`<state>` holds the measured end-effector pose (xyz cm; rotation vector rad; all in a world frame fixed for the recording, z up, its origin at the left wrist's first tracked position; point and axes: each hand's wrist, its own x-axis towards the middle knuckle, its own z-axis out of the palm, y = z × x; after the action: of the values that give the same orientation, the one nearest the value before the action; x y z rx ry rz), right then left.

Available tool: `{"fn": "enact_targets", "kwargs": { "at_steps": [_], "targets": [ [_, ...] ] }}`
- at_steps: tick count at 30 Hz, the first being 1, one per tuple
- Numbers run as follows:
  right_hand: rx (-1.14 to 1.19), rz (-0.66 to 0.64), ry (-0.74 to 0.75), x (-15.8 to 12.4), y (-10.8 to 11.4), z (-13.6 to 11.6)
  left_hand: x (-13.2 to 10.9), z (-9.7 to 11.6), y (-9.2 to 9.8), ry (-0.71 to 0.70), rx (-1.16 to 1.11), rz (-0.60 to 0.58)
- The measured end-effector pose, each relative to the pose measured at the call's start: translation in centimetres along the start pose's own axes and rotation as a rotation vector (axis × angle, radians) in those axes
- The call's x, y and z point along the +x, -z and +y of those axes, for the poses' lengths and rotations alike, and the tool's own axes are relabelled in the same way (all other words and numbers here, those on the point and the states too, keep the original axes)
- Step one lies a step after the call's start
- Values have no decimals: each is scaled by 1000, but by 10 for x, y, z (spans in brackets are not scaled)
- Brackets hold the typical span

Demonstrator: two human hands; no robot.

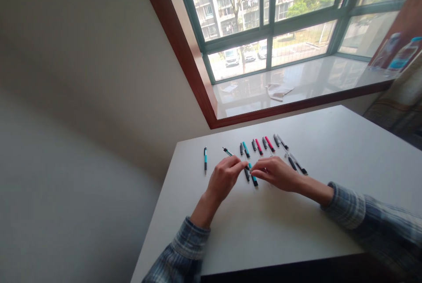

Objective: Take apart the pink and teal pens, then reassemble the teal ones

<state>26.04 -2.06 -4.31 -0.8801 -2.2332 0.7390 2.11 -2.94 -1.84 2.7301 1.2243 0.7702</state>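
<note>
My left hand (pixel 226 175) is closed around a blue-and-black click pen (pixel 227 151), whose clip end sticks out to the upper left. The pen's other end comes out between thumb and forefinger, facing my right hand (pixel 275 172). My right fingers are pinched together close to that end; anything between them is too small to make out. Just below the fingertips lie a blue-and-black pen barrel (pixel 254 180) and a dark pen part (pixel 247 175). A whole blue-and-black pen (pixel 205 160) lies to the left of my left hand.
Behind my hands are rows of pen parts: a blue barrel (pixel 246 149), red barrels (pixel 259 146) and clear-and-black pieces (pixel 282 141). More black parts (pixel 292 163) lie beyond my right hand. The white table (pixel 263 230) meets the wall and windowsill (pixel 244 98); a cloth (pixel 278 91) and bottles (pixel 404 56) are there.
</note>
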Motion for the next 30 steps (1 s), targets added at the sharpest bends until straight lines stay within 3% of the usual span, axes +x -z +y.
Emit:
{"fn": "enact_targets", "kwargs": {
  "at_steps": [6, 9, 30],
  "targets": [
    [18, -35, 44, 1, 5, -2, 0, -53, 28, 131, 67, -31],
    [30, -57, 65, 1, 5, -4, -4, -67, 35, 179, 70, -64],
    [-10, -88, 83, 2, 4, -4, -25, -80, 34, 357, 202, -117]
  ]
}}
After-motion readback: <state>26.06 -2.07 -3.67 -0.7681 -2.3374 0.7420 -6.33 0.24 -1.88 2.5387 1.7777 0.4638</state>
